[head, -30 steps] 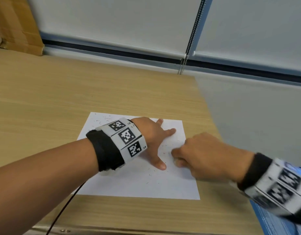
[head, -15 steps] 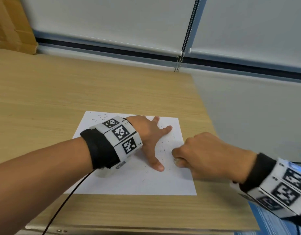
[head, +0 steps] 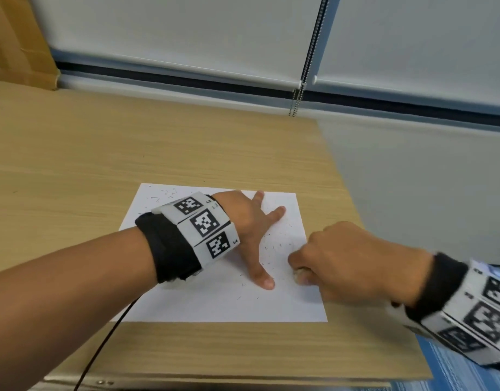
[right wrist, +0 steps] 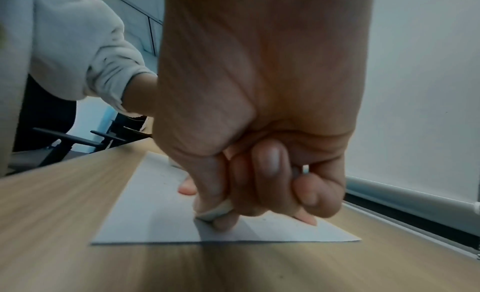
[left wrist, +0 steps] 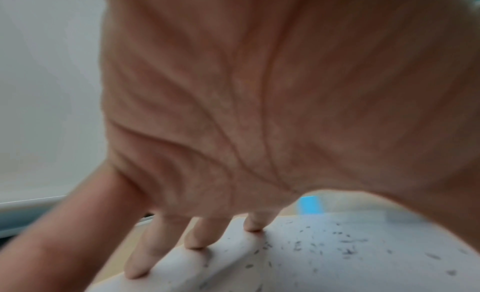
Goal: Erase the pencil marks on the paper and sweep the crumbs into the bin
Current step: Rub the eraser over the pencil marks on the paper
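Wooden desk (head: 186,153) is backed by white roller blinds (head: 172,32). L hand (head: 251,221) is laid flat w/ fingers spread, pressed on the paper (head: 215,303). R hand (head: 347,263) is curled round a white eraser (right wrist: 217,211), which is pressed to the sheet's right part. Dark crumbs (head: 274,246) are scattered btwn the hands and near the far-left corner. Cardboard (head: 14,43) is seen far left.
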The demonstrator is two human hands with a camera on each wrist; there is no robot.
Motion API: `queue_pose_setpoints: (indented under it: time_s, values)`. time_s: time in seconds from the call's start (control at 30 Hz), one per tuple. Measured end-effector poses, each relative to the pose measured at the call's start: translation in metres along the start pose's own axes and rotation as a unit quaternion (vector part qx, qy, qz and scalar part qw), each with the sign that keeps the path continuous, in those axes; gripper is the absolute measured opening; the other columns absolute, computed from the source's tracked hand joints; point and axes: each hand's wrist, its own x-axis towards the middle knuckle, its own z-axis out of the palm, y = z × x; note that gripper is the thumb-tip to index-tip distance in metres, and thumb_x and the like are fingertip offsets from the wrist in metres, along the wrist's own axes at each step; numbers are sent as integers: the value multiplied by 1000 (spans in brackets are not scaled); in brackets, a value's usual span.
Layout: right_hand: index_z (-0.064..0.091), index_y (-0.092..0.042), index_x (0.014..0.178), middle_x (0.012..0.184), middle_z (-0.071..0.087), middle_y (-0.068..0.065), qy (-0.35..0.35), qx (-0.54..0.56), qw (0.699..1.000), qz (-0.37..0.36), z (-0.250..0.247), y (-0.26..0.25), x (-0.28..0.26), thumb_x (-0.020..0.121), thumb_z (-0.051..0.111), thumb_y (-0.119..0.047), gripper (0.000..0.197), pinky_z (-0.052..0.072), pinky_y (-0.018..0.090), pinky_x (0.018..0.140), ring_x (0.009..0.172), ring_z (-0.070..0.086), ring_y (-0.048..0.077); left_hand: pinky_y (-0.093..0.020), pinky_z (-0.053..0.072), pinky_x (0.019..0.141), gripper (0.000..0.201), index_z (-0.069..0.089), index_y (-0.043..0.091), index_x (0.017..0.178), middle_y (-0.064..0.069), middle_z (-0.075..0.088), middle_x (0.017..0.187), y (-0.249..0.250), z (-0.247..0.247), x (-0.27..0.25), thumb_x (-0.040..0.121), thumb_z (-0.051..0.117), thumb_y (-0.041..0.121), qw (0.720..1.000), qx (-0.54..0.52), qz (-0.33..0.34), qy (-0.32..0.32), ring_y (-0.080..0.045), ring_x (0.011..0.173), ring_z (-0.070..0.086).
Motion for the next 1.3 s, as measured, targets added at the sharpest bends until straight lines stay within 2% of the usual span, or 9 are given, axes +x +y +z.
queue_pose_setpoints:
  time_s: [0.13,0.27,0.4,0.6,0.67,0.8,1.0,1.17,1.3]
  values:
    - [37,-29,66,60,44,-8,24,2,998,54,-14,22,36,91,48,-29,27,37,31,56,54,39,9,-51,28,110,139,-34,40,142,-7,-34,155,-2,0,0,55,65,85,1000,-3,5,0,-41,146,11]
    - [46,-23,73,60,42,-6,28,2,998,47,-8,15,25,89,47,-28,18,39,33,56,54,40,13,-53,26,112,139,-34,38,142,-8,-35,154,0,0,0,56,64,85,1000,6,-4,-3,-42,147,7]
    - [46,-20,72,57,38,-5,10,-1,1000,15,0,-1,7,90,48,-31,20,32,32,54,50,34,14,-52,25,112,137,-34,36,142,-6,-36,153,3,-1,-2,59,64,83,1000,9,-5,-5,-42,147,2]
    - [42,-23,72,63,40,-7,29,-4,995,94,-11,34,47,92,47,-31,22,31,29,51,59,44,18,-51,27,111,141,-35,39,141,-6,-34,155,-2,0,1,54,65,85,1000,-4,-2,-3,-40,146,12]
    - [43,-23,71,61,41,-8,28,6,997,69,-7,22,31,91,47,-30,21,30,30,50,54,40,14,-52,27,111,141,-34,39,142,-6,-34,155,-1,0,1,54,65,85,1000,-1,-2,-1,-41,147,9]
    - [49,-18,74,58,40,-4,0,18,1000,5,5,-3,0,90,47,-30,19,37,34,56,55,41,19,-54,29,111,141,-34,38,142,-8,-33,155,1,1,2,54,64,86,1000,11,-6,8,-44,146,9]
    - [50,-23,77,64,44,-6,25,31,996,86,-10,31,45,93,46,-32,20,28,28,51,64,47,18,-50,29,110,139,-34,40,142,-7,-32,156,-2,0,0,54,63,87,1000,5,4,8,-39,146,13]
    - [48,-19,72,59,43,-5,-16,22,999,31,-2,3,13,90,47,-28,20,37,32,56,52,39,14,-53,27,113,140,-34,39,142,-8,-34,155,-1,1,1,53,64,87,1000,9,5,7,-43,146,8]
    - [55,-18,80,63,44,-6,14,12,997,72,-12,18,35,91,46,-31,18,37,31,60,65,47,21,-51,27,111,139,-34,41,141,-7,-32,156,-4,2,2,53,64,87,1000,5,15,11,-41,146,11]
